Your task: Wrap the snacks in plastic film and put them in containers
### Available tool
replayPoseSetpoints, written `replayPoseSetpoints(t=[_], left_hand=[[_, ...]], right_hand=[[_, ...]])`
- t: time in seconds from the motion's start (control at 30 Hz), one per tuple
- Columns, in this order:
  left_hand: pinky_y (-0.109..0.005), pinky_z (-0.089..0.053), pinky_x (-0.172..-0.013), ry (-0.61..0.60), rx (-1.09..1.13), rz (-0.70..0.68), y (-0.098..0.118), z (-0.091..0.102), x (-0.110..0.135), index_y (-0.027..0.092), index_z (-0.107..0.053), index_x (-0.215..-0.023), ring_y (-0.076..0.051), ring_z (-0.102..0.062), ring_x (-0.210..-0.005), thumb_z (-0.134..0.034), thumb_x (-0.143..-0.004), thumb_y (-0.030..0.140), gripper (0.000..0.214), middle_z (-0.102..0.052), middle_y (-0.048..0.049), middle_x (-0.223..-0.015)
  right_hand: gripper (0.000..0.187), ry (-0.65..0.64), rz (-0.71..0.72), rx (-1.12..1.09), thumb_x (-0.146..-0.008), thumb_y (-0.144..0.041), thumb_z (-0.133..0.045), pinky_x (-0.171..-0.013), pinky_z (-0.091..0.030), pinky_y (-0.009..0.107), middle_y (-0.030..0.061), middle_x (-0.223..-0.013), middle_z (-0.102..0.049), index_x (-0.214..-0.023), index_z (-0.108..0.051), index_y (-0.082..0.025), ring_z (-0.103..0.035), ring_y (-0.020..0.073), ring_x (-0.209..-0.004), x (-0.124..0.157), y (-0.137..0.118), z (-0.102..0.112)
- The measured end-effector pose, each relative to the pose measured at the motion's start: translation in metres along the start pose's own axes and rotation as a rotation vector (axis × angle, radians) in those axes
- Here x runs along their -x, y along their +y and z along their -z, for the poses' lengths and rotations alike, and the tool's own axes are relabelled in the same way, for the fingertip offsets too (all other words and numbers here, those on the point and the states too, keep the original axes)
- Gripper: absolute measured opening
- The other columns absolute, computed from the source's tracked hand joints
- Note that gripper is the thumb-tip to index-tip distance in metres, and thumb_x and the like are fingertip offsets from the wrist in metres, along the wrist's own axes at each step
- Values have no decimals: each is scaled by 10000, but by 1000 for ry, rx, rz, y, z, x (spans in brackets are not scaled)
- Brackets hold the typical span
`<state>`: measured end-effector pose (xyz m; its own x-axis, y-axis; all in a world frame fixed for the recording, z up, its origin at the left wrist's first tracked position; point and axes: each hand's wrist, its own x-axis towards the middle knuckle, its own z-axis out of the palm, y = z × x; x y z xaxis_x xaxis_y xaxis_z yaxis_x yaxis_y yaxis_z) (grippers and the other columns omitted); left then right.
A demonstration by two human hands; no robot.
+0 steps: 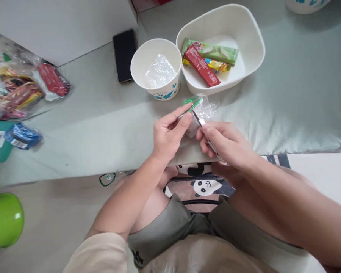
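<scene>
My left hand (170, 131) pinches a small green packet (191, 103) between thumb and forefinger. Crinkled clear plastic (207, 109) spreads out beside and beneath the packet. In my right hand (226, 140) is a small knife (208, 139) with a slim pale handle. The knife's dark tip meets the green packet right by my left fingertips; whether it has cut through I cannot tell. Just beyond my hands stand a white paper cup (167, 90) with clear plastic film (160, 72) inside and a white tub (252, 57).
Wrapped snacks (203, 64) lie in the tub. A black phone (125, 56) rests left of the cup. At far left are a bag of snacks (14, 87), a blue packet (22, 135) and a teal container (0, 149). A green bin (5, 222) stands on the floor.
</scene>
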<state>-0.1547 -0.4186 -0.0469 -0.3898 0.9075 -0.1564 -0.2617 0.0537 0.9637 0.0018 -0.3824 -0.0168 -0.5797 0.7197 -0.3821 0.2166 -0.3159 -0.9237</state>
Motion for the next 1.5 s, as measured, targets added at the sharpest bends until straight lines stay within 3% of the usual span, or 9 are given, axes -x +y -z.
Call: replayPoseSetpoints(t=[0.17,0.47,0.67,0.83,0.93,1.13,1.3,1.37,1.5], left_hand=[[-293,-565,-730,57,34,-26,7,5,-3,306,-824,-1002,-200,-724,-915,-877,-775,461,280,-733,12,-816],[-332,-598,-815,200,53,-80,16,7,-7,289,-789,-1013,-270,-706,-1142,-812,-840,482,260,-721,-19,-923],[-319,-586,-856,205,64,-155,20,11,-6,300,-753,-1008,-261,-674,-1210,-800,-837,508,273,-731,-19,-1060],[-273,-552,-837,141,69,-108,22,10,-3,284,-671,-974,-211,-670,-1106,-844,-790,504,335,-677,-18,-1044],[-248,-521,-846,76,15,-74,20,8,2,276,-630,-947,-168,-631,-1027,-860,-773,406,316,-627,-7,-1030],[-259,-494,-781,29,-158,-16,22,15,5,322,-655,-1116,-137,-584,-854,-797,-783,215,377,-538,1,-1034],[-271,-496,-799,-40,-284,-8,32,24,0,320,-729,-1147,-150,-579,-866,-789,-786,207,383,-560,-28,-1155],[-264,-503,-820,-92,-325,-18,34,24,1,320,-741,-1152,-179,-583,-958,-809,-768,210,406,-574,-39,-1248],[-253,-524,-854,-128,-329,-26,32,23,3,312,-749,-1147,-215,-574,-1087,-789,-794,223,365,-598,-49,-1307]], right_hand=[[510,-24,-24,63,-909,-679,-578,-383,-354,220,-18,-587,-583,-758,-610,-194,-494,87,-436,2,-3,2],[486,-81,3,246,-948,-569,-585,-431,-364,231,-27,-518,-553,-641,-570,-193,-482,86,-423,7,-1,10],[336,-54,29,325,-961,-542,-568,-508,-415,258,-15,-621,-656,-877,-604,-219,-571,126,-502,11,1,18],[275,282,363,750,-962,-461,-545,-626,-447,332,59,-858,-704,-932,-718,-249,-628,199,-709,8,10,37],[258,467,399,955,-967,-413,-559,-633,-437,361,89,-1028,-696,-1065,-754,-275,-647,248,-816,8,16,49],[236,490,372,1168,-990,-342,-539,-714,-465,411,113,-1038,-687,-1031,-761,-272,-627,283,-901,0,25,66],[334,584,306,1159,-975,-249,-479,-931,-454,581,165,-1223,-672,-1203,-724,-241,-613,395,-1149,-5,19,61],[391,570,389,1071,-946,-214,-482,-979,-451,573,163,-1279,-649,-1282,-678,-251,-601,376,-1200,-1,15,51],[421,328,639,1007,-896,-227,-539,-974,-469,476,114,-1277,-664,-1302,-640,-275,-615,304,-1196,4,18,28]])
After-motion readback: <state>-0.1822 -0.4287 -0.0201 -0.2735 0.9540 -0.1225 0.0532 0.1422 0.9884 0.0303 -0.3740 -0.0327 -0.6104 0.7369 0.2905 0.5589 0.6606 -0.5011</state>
